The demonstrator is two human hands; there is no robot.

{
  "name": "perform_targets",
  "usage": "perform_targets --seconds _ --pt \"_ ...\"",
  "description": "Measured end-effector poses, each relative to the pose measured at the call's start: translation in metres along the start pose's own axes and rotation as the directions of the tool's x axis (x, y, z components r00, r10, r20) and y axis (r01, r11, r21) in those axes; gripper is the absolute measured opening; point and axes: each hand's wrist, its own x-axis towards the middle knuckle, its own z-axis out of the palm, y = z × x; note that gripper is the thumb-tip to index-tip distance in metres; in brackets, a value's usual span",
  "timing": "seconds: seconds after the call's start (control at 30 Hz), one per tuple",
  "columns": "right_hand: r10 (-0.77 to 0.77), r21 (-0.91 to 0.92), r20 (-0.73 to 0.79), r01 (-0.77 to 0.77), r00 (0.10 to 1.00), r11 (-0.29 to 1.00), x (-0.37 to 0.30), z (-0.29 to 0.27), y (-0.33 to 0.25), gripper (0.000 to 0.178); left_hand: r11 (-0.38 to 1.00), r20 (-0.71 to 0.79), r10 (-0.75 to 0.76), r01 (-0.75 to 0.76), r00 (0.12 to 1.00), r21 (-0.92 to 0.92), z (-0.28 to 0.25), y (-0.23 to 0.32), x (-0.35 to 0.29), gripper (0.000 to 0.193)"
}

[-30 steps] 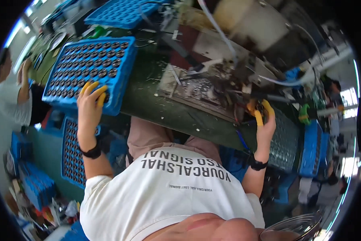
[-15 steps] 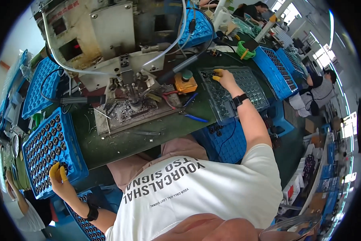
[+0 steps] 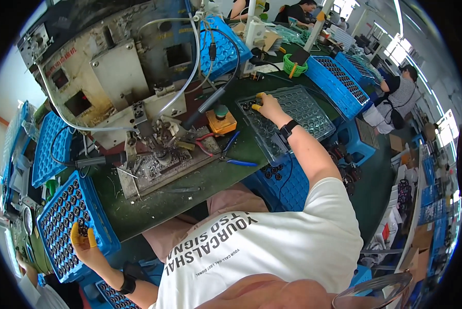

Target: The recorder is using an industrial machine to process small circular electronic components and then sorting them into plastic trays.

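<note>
A dark round part [image 3: 83, 228] is held between the yellow-covered fingers [image 3: 75, 236] of the left hand [image 3: 85, 249], at eight o'clock, above a blue tray [image 3: 98, 221] filled with rows of similar parts. At one o'clock, the fingers of the right hand [image 3: 269, 109] are parted slightly, among dark pieces [image 3: 248, 104] in a corner of a clear plastic tray [image 3: 304, 119]; whether one is gripped cannot be told. From that hand, an orange box [image 3: 220, 123] is seen at eight o'clock, blue-handled pliers [image 3: 241, 162] at seven and a green basket [image 3: 295, 66] at one. A stained machine [image 3: 122, 67] is placed at ten o'clock on the green desk [image 3: 210, 181].
</note>
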Motion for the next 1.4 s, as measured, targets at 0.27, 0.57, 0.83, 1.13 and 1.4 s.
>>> perform_targets --seconds 0.27,0.57,0.83,1.13,1.4 --pt "-0.311 0.206 -0.284 0.374 0.907 0.904 -0.084 -0.064 -0.091 0.039 0.998 0.001 0.055 -0.055 0.998 -0.031 0.038 0.026 0.009 0.045" --pt "-0.58 0.28 -0.465 0.733 0.669 0.62 -0.199 0.004 -0.166 0.041 0.999 0.002 0.039 -0.039 0.999 -0.026 0.054 0.029 0.012 0.041" --pt "-0.565 0.242 -0.42 0.688 0.71 0.684 -0.203 0.021 -0.174 0.04 0.995 0.006 0.049 -0.049 0.999 0.082 0.056 0.041 0.005 0.039" --pt "-0.558 0.214 -0.403 0.667 0.726 0.714 -0.205 0.023 -0.175 0.04 0.982 0.06 0.064 -0.074 0.996 0.174 0.059 0.047 0.005 0.038" --pt "-0.559 0.21 -0.496 0.716 0.665 0.666 -0.203 0.011 -0.181 0.029 0.964 0.063 0.099 -0.112 0.993 0.242 0.059 0.049 0.006 0.038"
